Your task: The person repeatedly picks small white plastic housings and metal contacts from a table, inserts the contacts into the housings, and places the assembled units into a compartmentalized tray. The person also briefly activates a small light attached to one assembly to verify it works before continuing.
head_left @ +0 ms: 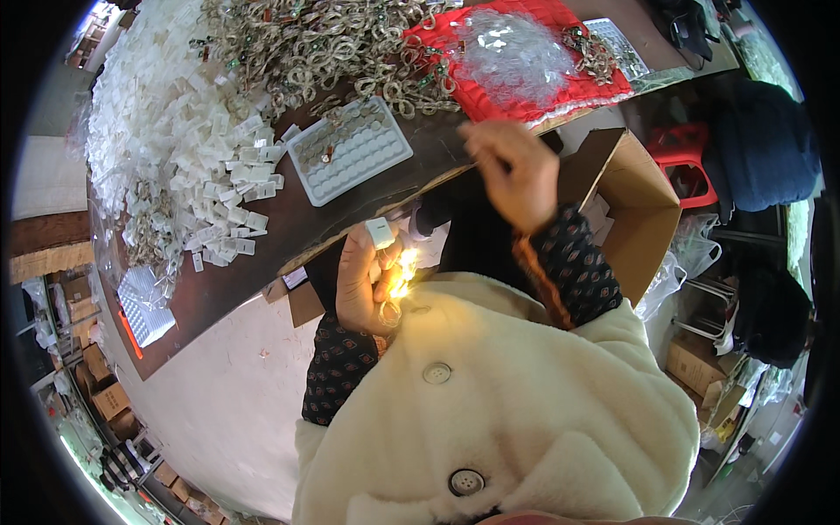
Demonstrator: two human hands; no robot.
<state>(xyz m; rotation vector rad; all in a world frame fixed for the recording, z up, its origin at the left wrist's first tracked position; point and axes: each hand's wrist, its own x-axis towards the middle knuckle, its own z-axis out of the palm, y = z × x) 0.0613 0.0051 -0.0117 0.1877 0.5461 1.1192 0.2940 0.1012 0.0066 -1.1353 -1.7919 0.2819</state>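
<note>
My left hand (354, 282) is closed round a small white battery box (381, 233) and a bundled string of fairy lights (401, 278), which glows warm yellow in front of my coat. Beyond the table's near edge, my right hand (516, 175) is raised to the right, near the red cloth. Motion smears its fingers, so I cannot make out anything in them. A white tray (350, 179) with rows of round pockets lies on the table, with several button cells (325, 157) at its far side.
White plastic battery boxes (175, 114) heap up on the table's left. Coiled light strings (341, 52) pile at the back. The red cloth (604, 87) bears clear plastic bags (512, 57). A cardboard box (643, 201) stands right, before a red stool (681, 144).
</note>
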